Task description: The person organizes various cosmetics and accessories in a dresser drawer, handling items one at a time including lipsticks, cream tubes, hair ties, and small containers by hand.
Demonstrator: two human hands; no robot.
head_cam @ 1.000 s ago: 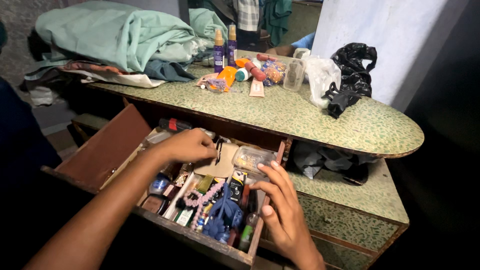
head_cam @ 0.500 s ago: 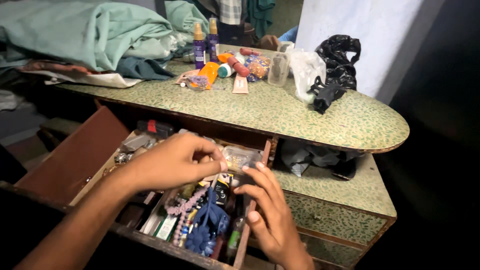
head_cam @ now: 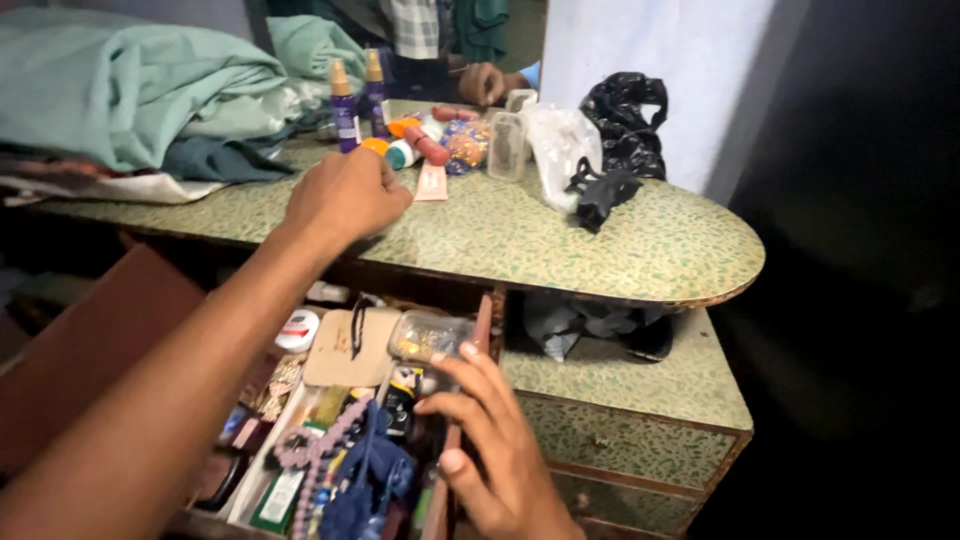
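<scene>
My left hand (head_cam: 345,195) hovers over the green speckled table top (head_cam: 560,235), just in front of two purple spray bottles (head_cam: 345,105) and a heap of tubes (head_cam: 430,150). Its fingers are curled under, and whatever is in them is hidden. My right hand (head_cam: 490,440) rests on the right wall of the open wooden drawer (head_cam: 483,325), fingers spread, fingertips near a clear plastic box (head_cam: 425,337). The drawer holds a beige card (head_cam: 350,350), a pink bead string (head_cam: 310,445), a blue fabric flower (head_cam: 365,485) and several small cosmetics.
Folded green cloth (head_cam: 130,80) is piled on the table's left. A clear plastic bag (head_cam: 555,140) and a black bag (head_cam: 620,130) lie at the back right. Another person's hand (head_cam: 485,82) shows behind the table. A lower shelf (head_cam: 640,375) holds dark cloth.
My left hand has lifted out of the drawer and moved up over the table top toward the bottles. My right hand stayed at the drawer's right wall.
</scene>
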